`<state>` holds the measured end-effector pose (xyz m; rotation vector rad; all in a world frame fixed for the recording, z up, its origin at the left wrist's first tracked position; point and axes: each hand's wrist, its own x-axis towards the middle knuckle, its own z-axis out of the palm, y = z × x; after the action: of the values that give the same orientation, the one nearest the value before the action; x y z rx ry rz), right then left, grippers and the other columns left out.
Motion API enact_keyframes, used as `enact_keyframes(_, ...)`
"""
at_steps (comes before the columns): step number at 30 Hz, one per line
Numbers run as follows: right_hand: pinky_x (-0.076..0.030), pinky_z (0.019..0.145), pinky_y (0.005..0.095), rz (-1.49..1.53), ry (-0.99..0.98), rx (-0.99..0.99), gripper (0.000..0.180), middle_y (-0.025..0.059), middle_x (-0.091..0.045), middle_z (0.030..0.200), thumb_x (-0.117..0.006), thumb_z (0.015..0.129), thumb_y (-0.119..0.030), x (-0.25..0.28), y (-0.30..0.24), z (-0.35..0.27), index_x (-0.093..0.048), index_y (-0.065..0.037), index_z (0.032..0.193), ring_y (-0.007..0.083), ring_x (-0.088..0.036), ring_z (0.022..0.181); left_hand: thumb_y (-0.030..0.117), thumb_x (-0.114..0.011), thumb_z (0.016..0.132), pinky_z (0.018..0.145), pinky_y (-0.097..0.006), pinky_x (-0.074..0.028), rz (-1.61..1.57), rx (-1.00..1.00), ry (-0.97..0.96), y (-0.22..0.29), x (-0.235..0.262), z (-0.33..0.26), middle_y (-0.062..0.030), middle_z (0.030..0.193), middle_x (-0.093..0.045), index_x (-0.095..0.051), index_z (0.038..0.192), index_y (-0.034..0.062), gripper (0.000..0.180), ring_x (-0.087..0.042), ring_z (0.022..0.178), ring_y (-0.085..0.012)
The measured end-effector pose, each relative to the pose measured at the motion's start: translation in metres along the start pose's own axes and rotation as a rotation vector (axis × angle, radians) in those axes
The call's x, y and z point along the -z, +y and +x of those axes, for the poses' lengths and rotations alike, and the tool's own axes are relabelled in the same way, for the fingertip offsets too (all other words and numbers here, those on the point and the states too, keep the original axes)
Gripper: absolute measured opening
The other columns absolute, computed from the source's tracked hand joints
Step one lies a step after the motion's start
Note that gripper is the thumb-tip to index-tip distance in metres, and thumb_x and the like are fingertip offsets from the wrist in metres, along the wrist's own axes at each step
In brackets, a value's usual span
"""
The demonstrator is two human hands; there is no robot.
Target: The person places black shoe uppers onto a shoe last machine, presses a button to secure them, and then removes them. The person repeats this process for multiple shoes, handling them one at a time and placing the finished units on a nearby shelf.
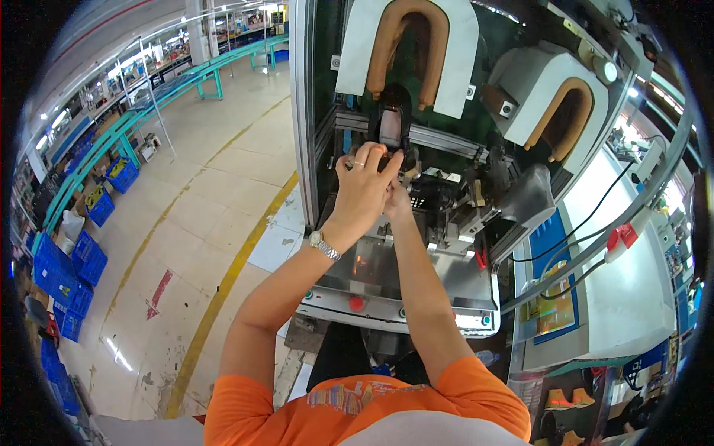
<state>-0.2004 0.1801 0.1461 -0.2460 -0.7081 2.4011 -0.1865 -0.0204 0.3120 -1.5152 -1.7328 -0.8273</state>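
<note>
A black shoe upper [391, 111], its opening showing a pale inside, sits toe away on the machine beneath a padded clamp. My left hand [363, 182], with a ring and a wristwatch, curls its fingers over the near end of the upper. Close under it is my right hand [398, 201], its fingers bent inward and mostly hidden behind the left. What the right fingers grip cannot be made out. Above the upper hangs a white block with a brown U-shaped pad [409, 16]. A second brown U-shaped pad [563, 111] is on a similar block to the right.
Metal clamps and fittings [465, 215] stand right of my hands. A red button [356, 303] is on the machine's front edge. A thick grey hose [632, 204] and black cables cross at the right. Blue crates [67, 279] and a green conveyor frame [160, 98] line the left.
</note>
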Motion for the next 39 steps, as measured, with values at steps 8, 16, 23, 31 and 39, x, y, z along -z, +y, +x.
enact_keyframes(8,-0.047,0.084,0.0407,-0.020,-0.015,0.007,0.029,0.0018,-0.055,0.104,-0.042,0.092,-0.032,-0.004,0.000,-0.008,-0.048,-0.013,0.112,0.0203,-0.058,0.091,0.006,-0.061,0.066,0.086,-0.045,-0.031,-0.009,0.000,-0.017,-0.003,0.000,-0.001,-0.0061,0.108,-0.044,-0.051,0.117,0.0128,0.052,-0.038,0.112,-0.0212)
enact_keyframes(16,-0.044,0.089,0.0402,-0.047,-0.017,0.012,0.030,0.0040,-0.055,0.107,-0.040,0.093,-0.029,-0.004,0.001,-0.011,-0.047,-0.012,0.117,0.0195,-0.053,0.098,0.003,-0.059,0.064,0.083,-0.043,-0.033,-0.037,0.020,-0.021,-0.001,-0.005,-0.003,-0.0074,0.108,-0.043,-0.050,0.116,0.0119,0.054,-0.039,0.111,-0.0226)
enact_keyframes(23,-0.044,0.077,0.0300,-0.478,0.268,-0.010,0.016,0.0027,-0.060,0.096,-0.053,0.085,-0.021,-0.032,-0.005,-0.086,-0.056,-0.011,0.098,0.0165,-0.057,0.092,0.003,-0.056,0.063,0.091,-0.043,-0.034,-0.261,-0.076,0.018,-0.026,-0.006,-0.019,-0.0159,0.111,-0.047,-0.046,0.119,0.0054,0.057,-0.040,0.111,-0.0333)
enact_keyframes(31,-0.045,0.067,0.0236,-0.970,0.158,-0.170,0.032,0.0020,-0.062,0.086,-0.060,0.083,-0.030,0.149,-0.055,-0.365,-0.056,-0.004,0.101,0.0108,-0.057,0.082,0.016,-0.063,0.078,0.092,-0.042,-0.038,-0.484,0.913,-0.400,-0.151,-0.091,-0.329,-0.0237,0.129,-0.038,-0.025,0.132,-0.0040,0.068,-0.045,0.111,-0.0329)
enact_keyframes(39,-0.048,0.063,0.0258,-0.543,1.521,0.304,0.024,0.0056,-0.062,0.082,-0.062,0.076,-0.013,0.281,-0.103,-0.680,-0.059,-0.004,0.099,0.0113,-0.058,0.063,0.015,-0.063,0.075,0.074,-0.052,-0.045,-0.672,1.654,-0.613,-0.144,-0.089,-0.359,-0.0210,0.117,-0.044,-0.033,0.129,0.0092,0.062,-0.047,0.101,-0.0368)
